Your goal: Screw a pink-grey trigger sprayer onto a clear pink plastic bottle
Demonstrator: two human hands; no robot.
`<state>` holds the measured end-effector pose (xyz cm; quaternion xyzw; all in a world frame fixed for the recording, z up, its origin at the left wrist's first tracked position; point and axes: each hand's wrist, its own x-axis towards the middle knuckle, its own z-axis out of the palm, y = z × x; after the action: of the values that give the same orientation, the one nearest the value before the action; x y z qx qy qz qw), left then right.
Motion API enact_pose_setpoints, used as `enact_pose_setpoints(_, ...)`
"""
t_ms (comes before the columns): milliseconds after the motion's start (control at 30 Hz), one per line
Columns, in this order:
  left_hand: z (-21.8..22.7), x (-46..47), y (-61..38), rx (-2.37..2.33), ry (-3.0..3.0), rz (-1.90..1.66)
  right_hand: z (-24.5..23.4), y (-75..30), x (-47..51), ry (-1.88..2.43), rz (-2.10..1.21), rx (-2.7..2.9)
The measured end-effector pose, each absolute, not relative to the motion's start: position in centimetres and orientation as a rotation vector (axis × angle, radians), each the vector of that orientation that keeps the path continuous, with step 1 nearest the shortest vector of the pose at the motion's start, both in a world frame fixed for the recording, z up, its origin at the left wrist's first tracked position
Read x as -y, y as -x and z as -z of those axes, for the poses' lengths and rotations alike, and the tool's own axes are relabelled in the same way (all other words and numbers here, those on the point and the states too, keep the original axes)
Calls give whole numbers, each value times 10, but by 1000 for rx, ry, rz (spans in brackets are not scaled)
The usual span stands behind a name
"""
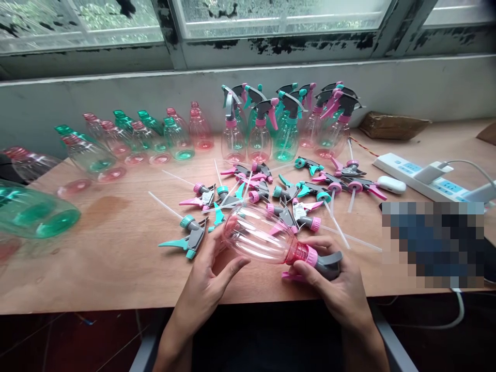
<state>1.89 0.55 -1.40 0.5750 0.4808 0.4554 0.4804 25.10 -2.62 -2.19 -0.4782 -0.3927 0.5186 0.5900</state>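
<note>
I hold a clear pink spray bottle [259, 235] on its side just above the wooden table [116, 263]. My left hand [211, 271] cups the bottle's base end, fingers curled around it. My right hand [333, 284] grips the grey and pink trigger head [323, 262] at the bottle's neck. A pile of loose trigger heads [271, 194] with white dip tubes lies on the table just beyond the bottle.
Empty pink and green bottles [147, 137] lie at the back left, a large green one [34, 214] at the left edge. Assembled spray bottles [287, 129] stand by the wall. A white power strip [422, 178] and a blurred patch [434, 243] are at right.
</note>
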Motion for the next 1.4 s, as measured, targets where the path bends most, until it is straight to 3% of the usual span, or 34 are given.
enact_pose_setpoints(1400,16,-3,-21,-1147,-1499,-1178,23,-248,25,1094,-1198,926)
